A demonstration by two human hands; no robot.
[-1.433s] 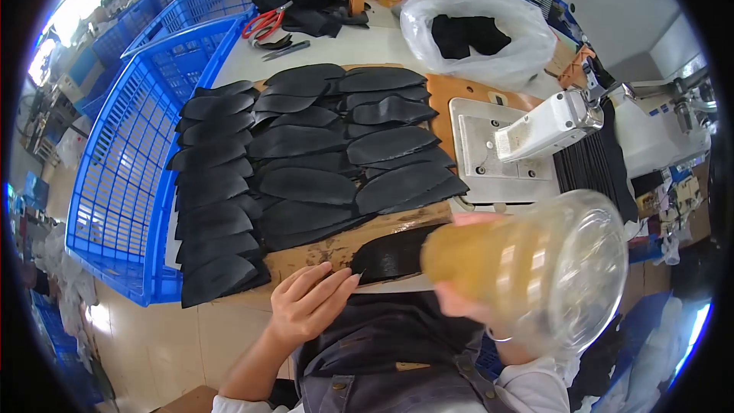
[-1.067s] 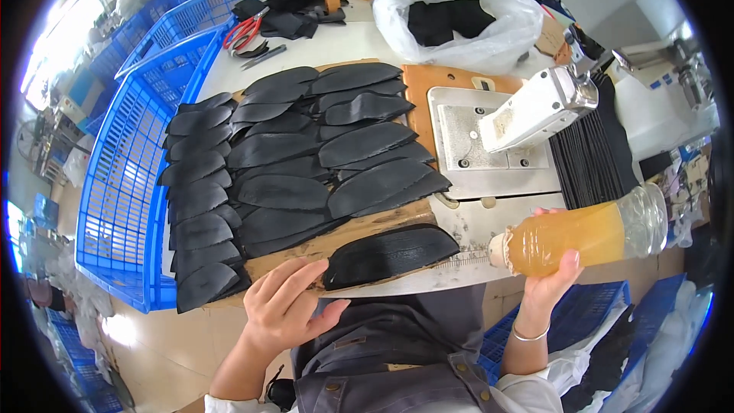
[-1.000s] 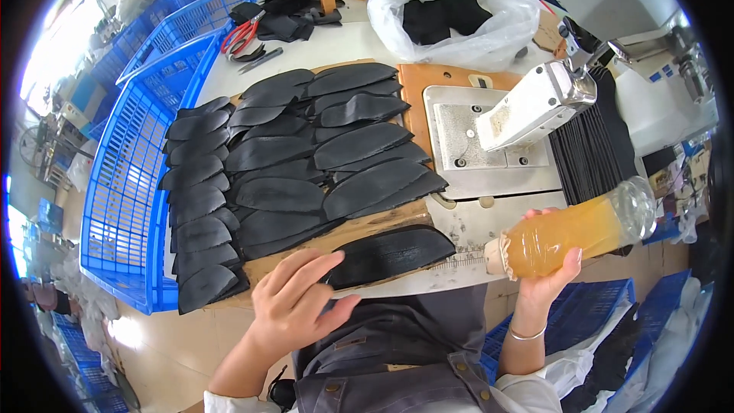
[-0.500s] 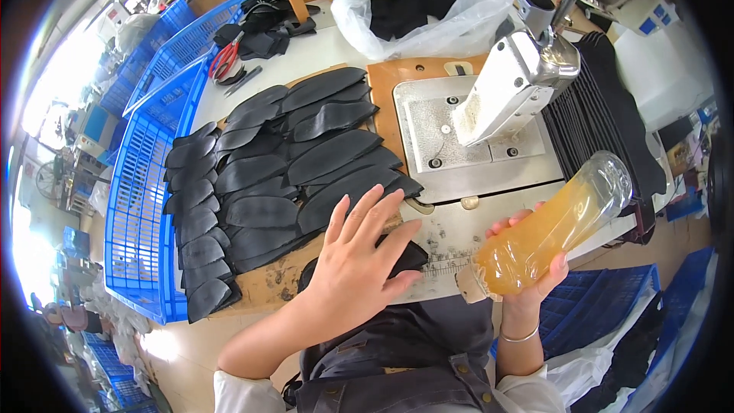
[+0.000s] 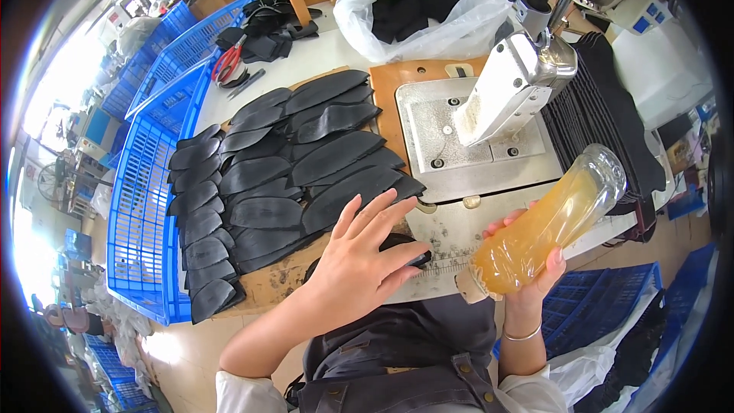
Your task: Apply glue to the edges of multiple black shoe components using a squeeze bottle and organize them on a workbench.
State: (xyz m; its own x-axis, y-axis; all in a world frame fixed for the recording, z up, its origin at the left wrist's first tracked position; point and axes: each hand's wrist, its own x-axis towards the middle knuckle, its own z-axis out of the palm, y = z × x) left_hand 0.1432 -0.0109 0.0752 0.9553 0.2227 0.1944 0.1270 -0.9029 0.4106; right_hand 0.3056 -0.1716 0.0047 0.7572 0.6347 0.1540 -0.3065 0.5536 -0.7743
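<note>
My right hand (image 5: 544,274) grips a clear plastic bottle (image 5: 550,218) of amber liquid, tilted with its light, stained cap end pointing down to the left above the table edge. Fingers spread, my left hand (image 5: 365,252) hovers or rests over a dark piece (image 5: 420,252) at the front of the table; most of that piece is hidden beneath it. Just beyond lie overlapping rows of black, leaf-shaped pieces (image 5: 264,172) on a brown board. Whether my left palm touches anything cannot be made out.
A sewing machine (image 5: 501,95) with a metal plate stands right of centre. Behind it sits a plastic bag (image 5: 348,8) of black pieces. Red-handled scissors (image 5: 228,65) lie at the back left, beside a blue crate (image 5: 141,222). Dark stacked pieces (image 5: 596,107) line the right.
My left hand has shifted slightly right and down, its fingers still spread. The bottle stays in my right hand, its wide end a little further left and up.
</note>
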